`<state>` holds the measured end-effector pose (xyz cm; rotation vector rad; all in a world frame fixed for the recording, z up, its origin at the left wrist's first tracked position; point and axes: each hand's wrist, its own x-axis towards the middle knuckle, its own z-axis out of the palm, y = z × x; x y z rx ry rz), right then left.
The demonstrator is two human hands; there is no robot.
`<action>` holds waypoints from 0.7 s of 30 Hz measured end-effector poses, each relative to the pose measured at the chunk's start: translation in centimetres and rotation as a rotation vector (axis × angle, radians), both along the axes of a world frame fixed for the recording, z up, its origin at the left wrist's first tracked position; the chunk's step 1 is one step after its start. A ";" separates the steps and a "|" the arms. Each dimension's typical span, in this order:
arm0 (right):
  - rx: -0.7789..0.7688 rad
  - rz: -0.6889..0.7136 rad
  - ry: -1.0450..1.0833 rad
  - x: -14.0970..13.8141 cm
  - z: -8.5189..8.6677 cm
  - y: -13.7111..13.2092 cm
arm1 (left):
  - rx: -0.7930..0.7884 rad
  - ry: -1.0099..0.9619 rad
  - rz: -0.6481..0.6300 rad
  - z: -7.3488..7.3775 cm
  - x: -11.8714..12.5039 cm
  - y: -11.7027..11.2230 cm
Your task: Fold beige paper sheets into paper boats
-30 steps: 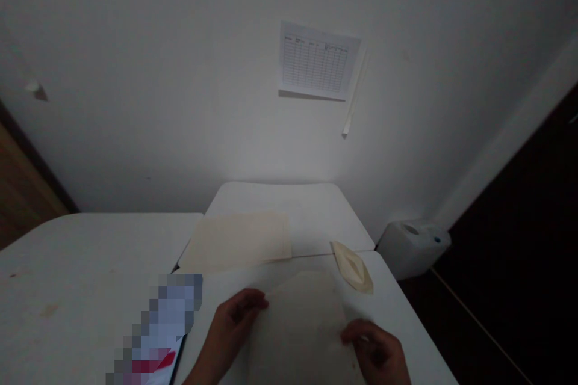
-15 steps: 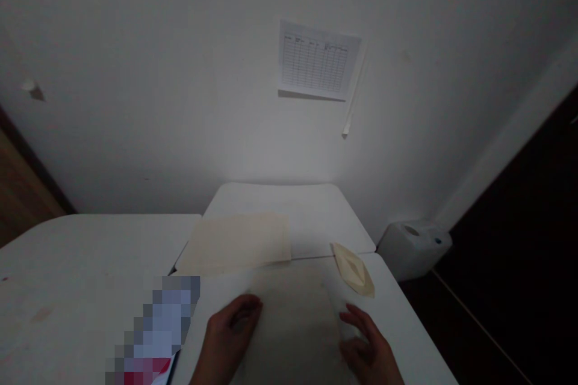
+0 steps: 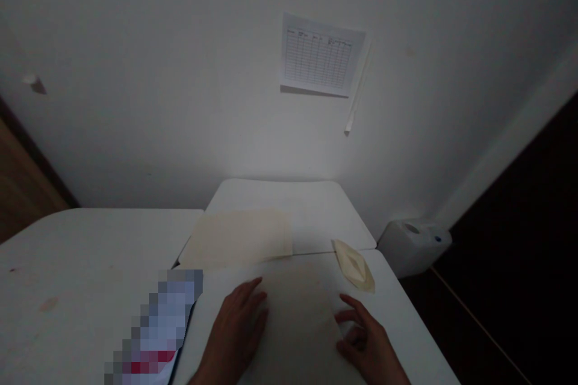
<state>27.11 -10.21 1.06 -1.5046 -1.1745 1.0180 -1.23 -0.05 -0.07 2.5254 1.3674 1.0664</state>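
Note:
A pale cream sheet of paper (image 3: 300, 325) lies on the white table in front of me, running out of the bottom of the view. My left hand (image 3: 239, 328) rests along the sheet's left edge, its fingers stretched out and slightly spread. At the right edge is my right hand (image 3: 368, 340), fingers curved and apart, the fingertips and thumb touching or very near the paper. Beyond it lies a folded cream paper piece (image 3: 355, 267), pointed at both ends with a raised middle. More flat cream paper (image 3: 241, 237) lies behind and left of the sheet.
White tables (image 3: 280, 192) meet at seams and stand against the wall. A blurred-out object (image 3: 167, 319) lies left of my left hand. A white plastic container (image 3: 413, 246) stands on the right beyond the table edge. A printed chart (image 3: 321, 57) hangs on the wall.
My left hand's fingers have gone from a curled pinch to stretched out on the sheet's left edge. My right hand's index finger has extended a little. The camera view has shifted slightly.

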 end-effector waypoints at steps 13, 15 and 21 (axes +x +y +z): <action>-0.111 -0.073 -0.077 -1.0 0.3 3.9 | 0.049 0.183 -0.138 -0.1 0.2 -0.2; -0.119 -0.040 -0.087 -1.0 0.6 4.2 | 0.043 0.160 -0.123 -0.3 0.2 -0.2; 0.001 -0.059 -0.126 -0.9 1.6 4.2 | 0.001 -0.044 0.030 -0.5 0.0 0.1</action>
